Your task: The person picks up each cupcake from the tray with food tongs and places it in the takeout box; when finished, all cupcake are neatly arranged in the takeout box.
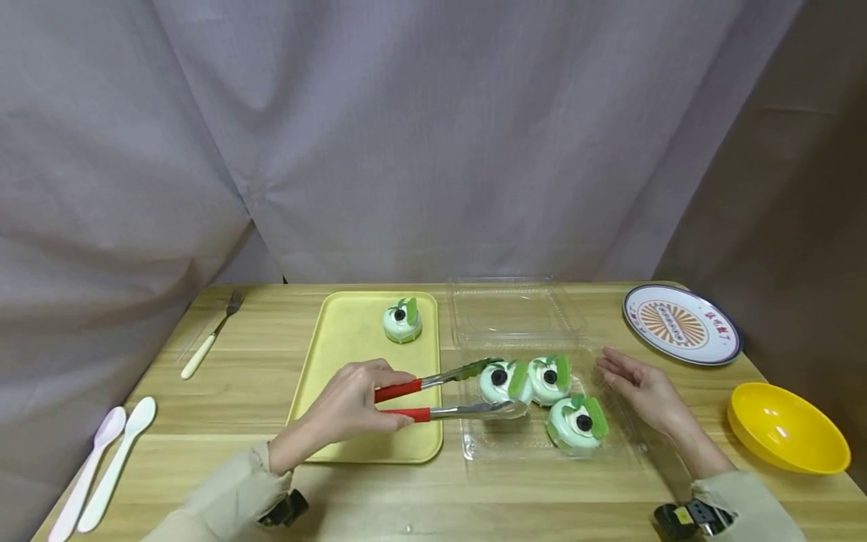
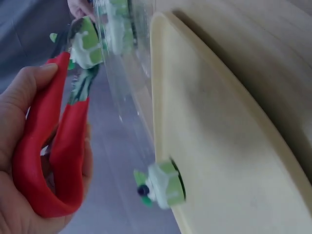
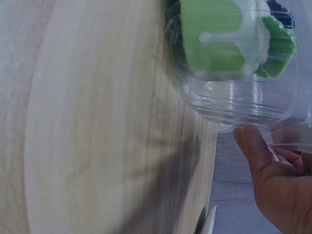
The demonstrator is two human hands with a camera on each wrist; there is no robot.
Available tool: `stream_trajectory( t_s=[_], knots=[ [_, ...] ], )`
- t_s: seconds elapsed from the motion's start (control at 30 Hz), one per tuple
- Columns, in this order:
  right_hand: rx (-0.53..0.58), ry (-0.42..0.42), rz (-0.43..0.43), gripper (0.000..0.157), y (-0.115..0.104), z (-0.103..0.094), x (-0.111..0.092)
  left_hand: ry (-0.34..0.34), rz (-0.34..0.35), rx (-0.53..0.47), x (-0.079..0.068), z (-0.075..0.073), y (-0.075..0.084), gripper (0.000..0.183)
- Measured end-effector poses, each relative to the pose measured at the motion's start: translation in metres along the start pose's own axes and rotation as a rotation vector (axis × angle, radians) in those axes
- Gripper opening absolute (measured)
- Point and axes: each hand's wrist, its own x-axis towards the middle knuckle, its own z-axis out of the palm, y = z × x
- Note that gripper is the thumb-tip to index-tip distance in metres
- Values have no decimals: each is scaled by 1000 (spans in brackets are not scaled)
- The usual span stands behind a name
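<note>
My left hand [image 1: 354, 400] holds a pair of tongs [image 1: 409, 415] by their red handles. Their ends lie on either side of the leftmost small green cake [image 1: 494, 394], topped with white cream and a dark round piece. Whether it is lifted cannot be told. Two similar cakes, one behind [image 1: 542, 391] and one in front [image 1: 567, 436], sit in the clear plastic container [image 1: 501, 449]. At the container's right side, my right hand [image 1: 646, 395] has its fingers extended, fingertips at the rim in the right wrist view. Another cake [image 1: 403, 331] stands on the yellow tray [image 1: 332, 339].
The container's clear lid [image 1: 508, 312] lies folded back behind it. To the right are a patterned plate [image 1: 680, 325] and a yellow bowl [image 1: 789, 429]. On the left lie a fork [image 1: 201, 356] and two pale spoons [image 1: 84, 478]. A grey curtain hangs behind the table.
</note>
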Motion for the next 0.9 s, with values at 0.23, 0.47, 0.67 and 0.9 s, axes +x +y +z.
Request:
stream_trajectory(
  t_s=[0.23,0.47,0.67,0.9],
  knots=[
    [0,5,-5,52,-1,0,0,-98,-9,22,16,6,10,41],
    [10,-12,35,53,-2,-1,0,-181,4,80,34,4,17,41],
    [-10,-19,48,53,-2,-1,0,-235,12,170,44,2,26,40],
    [-10,-22,53,54,-1,-2,1,-276,-8,231,51,0,35,44]
  ],
)
